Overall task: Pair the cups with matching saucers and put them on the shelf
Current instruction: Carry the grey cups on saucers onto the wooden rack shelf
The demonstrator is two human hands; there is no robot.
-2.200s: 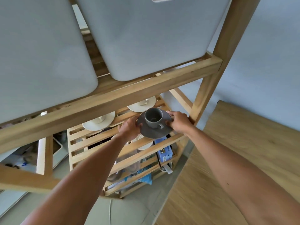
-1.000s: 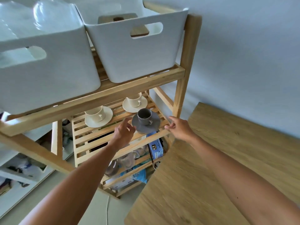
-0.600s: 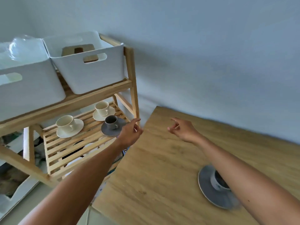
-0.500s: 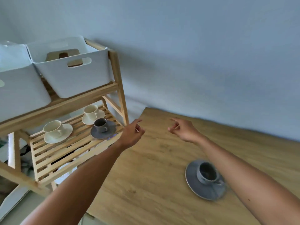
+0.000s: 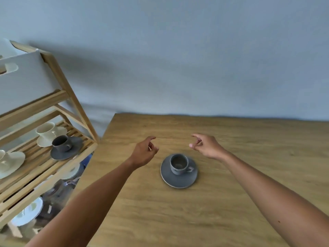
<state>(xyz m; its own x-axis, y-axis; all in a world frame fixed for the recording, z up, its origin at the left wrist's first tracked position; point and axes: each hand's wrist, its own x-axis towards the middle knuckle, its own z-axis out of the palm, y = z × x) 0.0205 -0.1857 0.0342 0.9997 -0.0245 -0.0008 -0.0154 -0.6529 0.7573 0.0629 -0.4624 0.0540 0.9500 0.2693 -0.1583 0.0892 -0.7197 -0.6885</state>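
A grey cup [image 5: 178,164] stands on a grey saucer [image 5: 179,179] in the middle of the wooden table [image 5: 178,211]. My left hand [image 5: 144,152] hovers just left of and beyond it, and my right hand [image 5: 206,146] hovers to its right. Both hands hold nothing, with loosely curled, parted fingers. On the slatted shelf [image 5: 44,168] at the left sit another grey cup [image 5: 61,143] on its grey saucer [image 5: 65,148], a cream cup [image 5: 45,130] on a cream saucer behind it, and a second cream saucer [image 5: 10,163] at the frame's edge.
A white storage bin [image 5: 26,79] rests on the shelf's upper level. Lower levels hold white plates [image 5: 28,213] and blurred items. A grey-blue wall runs behind the table's far edge.
My hands let go of the grey cup and saucer on the shelf and swung right over the table. The view turned with them, bringing the second grey cup and saucer between my hands.
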